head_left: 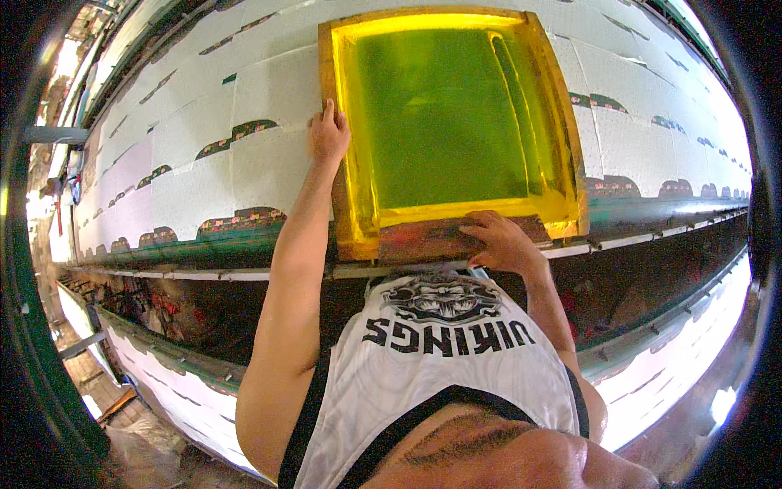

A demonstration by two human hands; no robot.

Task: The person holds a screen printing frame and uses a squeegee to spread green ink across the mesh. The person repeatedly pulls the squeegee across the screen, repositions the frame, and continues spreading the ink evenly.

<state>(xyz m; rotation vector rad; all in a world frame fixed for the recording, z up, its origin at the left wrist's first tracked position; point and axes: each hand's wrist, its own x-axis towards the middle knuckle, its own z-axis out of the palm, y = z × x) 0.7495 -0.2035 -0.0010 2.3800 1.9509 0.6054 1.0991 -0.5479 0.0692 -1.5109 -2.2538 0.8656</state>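
Observation:
A screen printing frame (329, 65) with a wooden border, yellow inner edges and a green mesh (432, 122) lies flat on a long table in front of me. My left hand (329, 134) grips the frame's left side, its fingertips along the outer edge. At the near end of the frame, a reddish-brown wooden squeegee (419, 238) lies crosswise. The fingers of my right hand (501, 243) curl over the squeegee's right part; its blade is hidden. A narrow yellow-edged streak runs down the mesh's right side.
White fabric pieces (277, 90) cover the long table, with dark flowered curved patches (240, 222) between them. A pale metal rail (652, 230) follows the near table edge. Behind me, across a dark gap, another table (163, 367) carries similar white pieces.

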